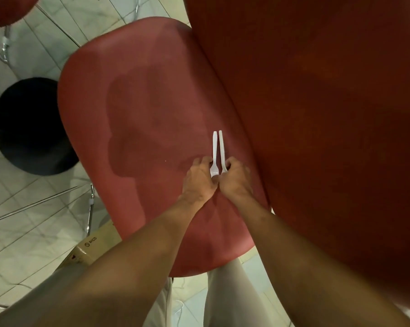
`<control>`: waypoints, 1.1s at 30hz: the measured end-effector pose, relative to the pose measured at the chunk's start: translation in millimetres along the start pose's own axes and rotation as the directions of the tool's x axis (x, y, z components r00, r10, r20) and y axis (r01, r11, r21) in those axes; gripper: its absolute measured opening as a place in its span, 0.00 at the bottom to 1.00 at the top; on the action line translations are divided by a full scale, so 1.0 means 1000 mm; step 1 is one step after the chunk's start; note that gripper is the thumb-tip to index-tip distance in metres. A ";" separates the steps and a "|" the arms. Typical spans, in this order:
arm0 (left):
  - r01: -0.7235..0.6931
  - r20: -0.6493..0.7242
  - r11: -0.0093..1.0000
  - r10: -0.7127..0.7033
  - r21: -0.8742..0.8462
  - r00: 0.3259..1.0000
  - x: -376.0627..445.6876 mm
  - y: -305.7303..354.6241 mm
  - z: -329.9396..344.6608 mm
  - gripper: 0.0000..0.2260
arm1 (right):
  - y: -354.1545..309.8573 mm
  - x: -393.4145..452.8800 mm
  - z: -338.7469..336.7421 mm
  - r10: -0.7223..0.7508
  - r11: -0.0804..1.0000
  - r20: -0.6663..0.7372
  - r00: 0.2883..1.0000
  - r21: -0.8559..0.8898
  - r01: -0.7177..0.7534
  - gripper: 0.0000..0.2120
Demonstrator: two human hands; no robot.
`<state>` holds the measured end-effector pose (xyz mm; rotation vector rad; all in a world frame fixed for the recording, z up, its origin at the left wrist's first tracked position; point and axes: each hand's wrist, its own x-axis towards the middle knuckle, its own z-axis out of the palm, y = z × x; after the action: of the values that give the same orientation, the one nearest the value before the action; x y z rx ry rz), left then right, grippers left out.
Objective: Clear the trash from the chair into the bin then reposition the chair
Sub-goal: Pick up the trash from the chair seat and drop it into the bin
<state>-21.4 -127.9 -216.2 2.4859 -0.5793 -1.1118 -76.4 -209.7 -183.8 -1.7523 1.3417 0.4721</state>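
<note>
Two white plastic forks lie side by side on the red chair seat (133, 109), close to the red backrest (317, 114). My left hand (199, 178) pinches the head end of the left fork (214, 147). My right hand (234, 178) pinches the head end of the right fork (221, 147). Both handles point away from me. The two hands touch each other at the knuckles. The fork heads are mostly hidden under my fingers.
A black round bin (27, 126) stands on the tiled floor left of the chair. A cardboard box (90, 249) lies under the seat's near left edge. Chrome legs of another chair (7, 41) are at far left.
</note>
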 end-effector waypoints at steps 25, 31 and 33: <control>0.122 -0.087 0.725 -0.244 -0.678 0.966 -0.160 -0.059 -0.105 0.03 | -0.039 -0.148 0.016 -0.032 0.956 0.052 0.998 0.294 0.015 0.11; 0.104 -0.099 0.633 -0.277 -0.767 0.956 -0.233 -0.099 -0.129 0.04 | -0.049 -0.215 0.053 -0.086 0.962 0.144 0.986 0.268 0.045 0.09; 0.086 -0.115 0.615 -0.279 -0.784 0.953 -0.258 -0.116 -0.138 0.04 | -0.053 -0.240 0.069 -0.103 0.964 0.216 0.971 0.264 0.044 0.10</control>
<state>-46.9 120.8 -25.5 1.8566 0.2286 -0.8548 -98.5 -9.0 -26.9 -1.4802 1.1169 0.4223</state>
